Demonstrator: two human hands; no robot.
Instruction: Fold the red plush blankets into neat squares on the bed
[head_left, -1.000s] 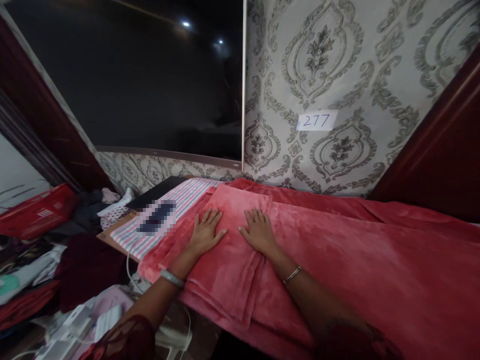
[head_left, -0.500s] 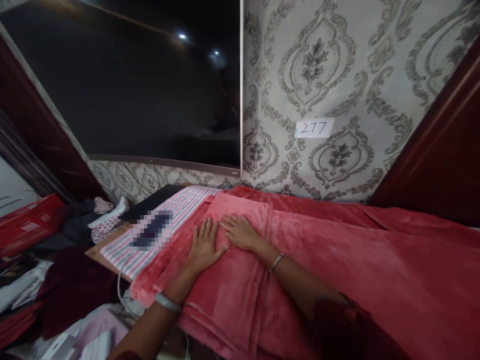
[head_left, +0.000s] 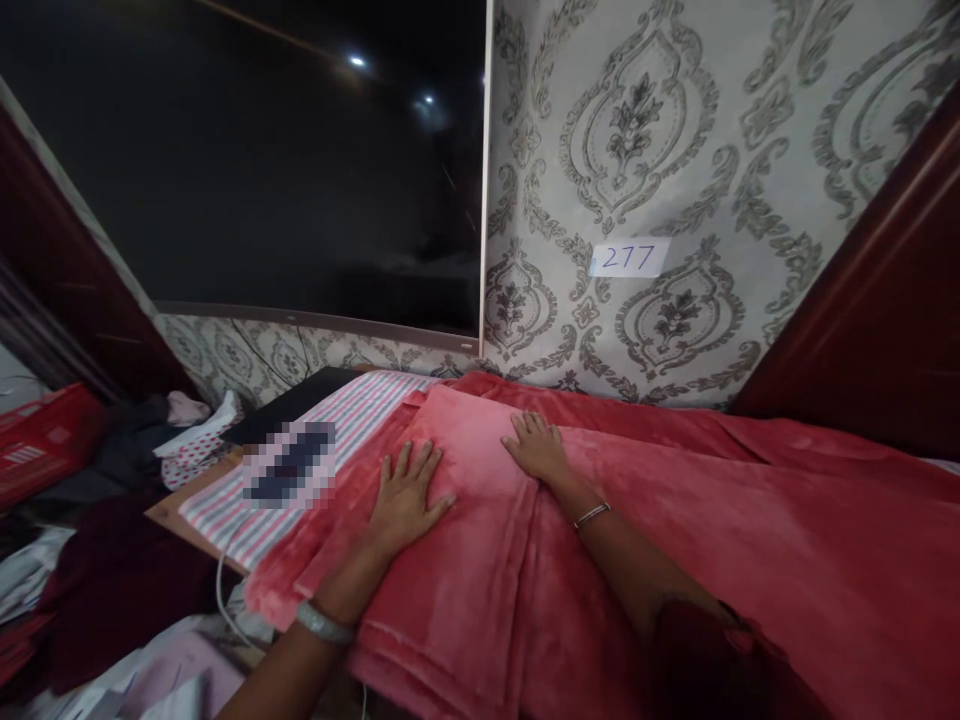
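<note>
A plush red blanket (head_left: 712, 520) lies spread over a raised surface, with a folded layer (head_left: 465, 520) on top at its left end. My left hand (head_left: 405, 495) rests flat on that folded layer, fingers spread. My right hand (head_left: 538, 447) lies flat at the layer's far right edge, near the wall. Neither hand grips anything.
A striped pink-and-white cloth (head_left: 352, 420) lies left of the blanket, with a blurred dark object (head_left: 289, 465) on it. A large dark screen (head_left: 262, 170) hangs on the patterned wall, beside a paper label reading 277 (head_left: 628, 257). Clothes are piled (head_left: 150, 450) at the left, and a red box (head_left: 37, 450).
My right hand has slid from beside my left hand rightward and farther back across the folded layer. My left hand has stayed in place.
</note>
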